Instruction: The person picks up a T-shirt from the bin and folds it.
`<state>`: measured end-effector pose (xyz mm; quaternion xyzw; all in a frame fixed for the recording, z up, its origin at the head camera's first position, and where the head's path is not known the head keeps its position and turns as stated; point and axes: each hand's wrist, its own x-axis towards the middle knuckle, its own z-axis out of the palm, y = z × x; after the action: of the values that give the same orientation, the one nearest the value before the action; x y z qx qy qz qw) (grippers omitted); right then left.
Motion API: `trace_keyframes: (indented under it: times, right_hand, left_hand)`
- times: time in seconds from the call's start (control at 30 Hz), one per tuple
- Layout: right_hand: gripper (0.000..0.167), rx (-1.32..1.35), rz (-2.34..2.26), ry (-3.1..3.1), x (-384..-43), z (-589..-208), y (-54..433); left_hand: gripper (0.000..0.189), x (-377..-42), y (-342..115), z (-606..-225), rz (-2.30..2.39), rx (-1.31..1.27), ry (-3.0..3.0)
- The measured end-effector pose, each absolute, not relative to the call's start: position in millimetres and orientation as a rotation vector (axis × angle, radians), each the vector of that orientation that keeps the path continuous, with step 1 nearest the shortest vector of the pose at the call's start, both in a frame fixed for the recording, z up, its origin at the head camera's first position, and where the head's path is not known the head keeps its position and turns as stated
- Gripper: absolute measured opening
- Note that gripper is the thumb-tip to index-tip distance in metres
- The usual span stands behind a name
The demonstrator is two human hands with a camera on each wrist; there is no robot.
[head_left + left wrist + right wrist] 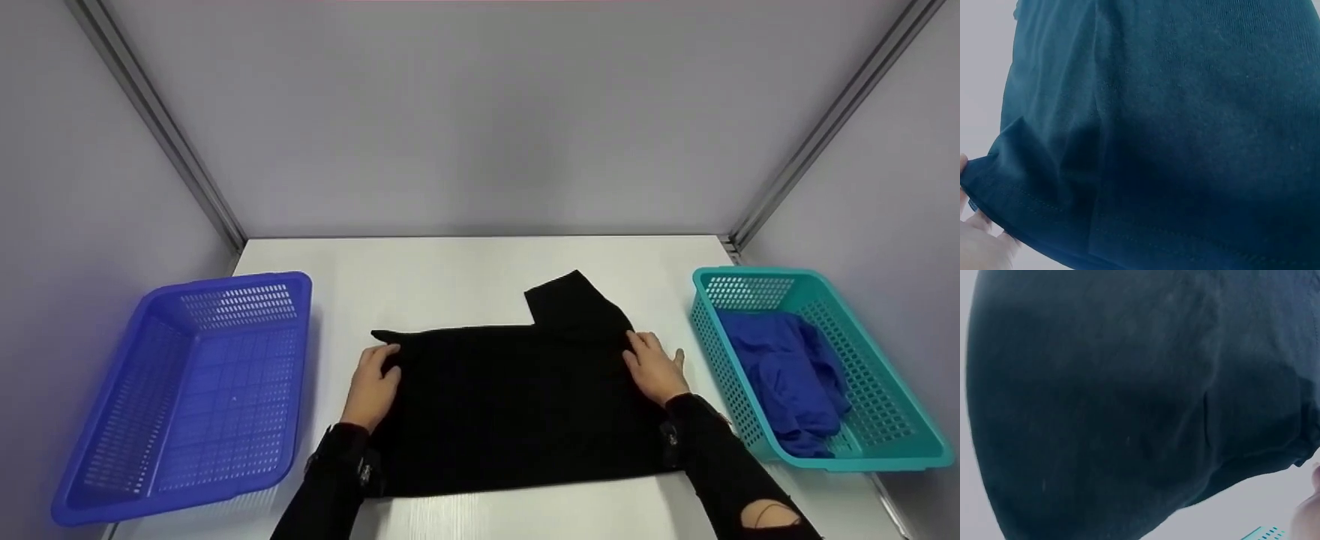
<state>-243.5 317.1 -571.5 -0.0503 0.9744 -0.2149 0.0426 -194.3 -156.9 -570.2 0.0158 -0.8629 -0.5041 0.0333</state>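
Observation:
A black T-shirt [510, 405] lies spread sideways in front of me, one short sleeve [571, 300] sticking out past its far edge. At its left end my left hand [373, 386] pinches the far corner of the stitched hem. The left wrist view shows that hem [1027, 197] lifted into a small fold, with fingers [982, 222] under it. My right hand [657, 369] grips the right edge near the base of the sleeve, thumb and forefinger on the cloth and another finger sticking out. Only a sliver of that hand appears in the right wrist view, beside the dark fabric [1100, 410].
On the left stands a blue plastic basket [289, 420] with nothing in it. A teal basket [750, 397] on the right holds crumpled blue cloth [787, 375]. Both rest on the white table [420, 289], enclosed by grey panels [480, 127] at the back and sides.

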Motion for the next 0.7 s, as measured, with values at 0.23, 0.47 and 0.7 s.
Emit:
trace_keyframes:
  times: [0.23, 0.47, 0.7]
  right_hand:
    - [0.05, -0.24, -0.65, 3.06, -241, -566, 320]
    - [0.053, -0.41, -0.771, 3.09, -233, -560, 326]
    - [0.051, -0.604, -0.906, 3.047, -221, -555, 339]
  left_hand:
    - [0.037, -192, -153, -564, -1.613, 0.047, -2.607]
    - [0.031, -187, -152, -554, -1.679, 0.043, -2.538]
    - [0.018, -182, -154, -553, -1.651, 0.0, -2.507]
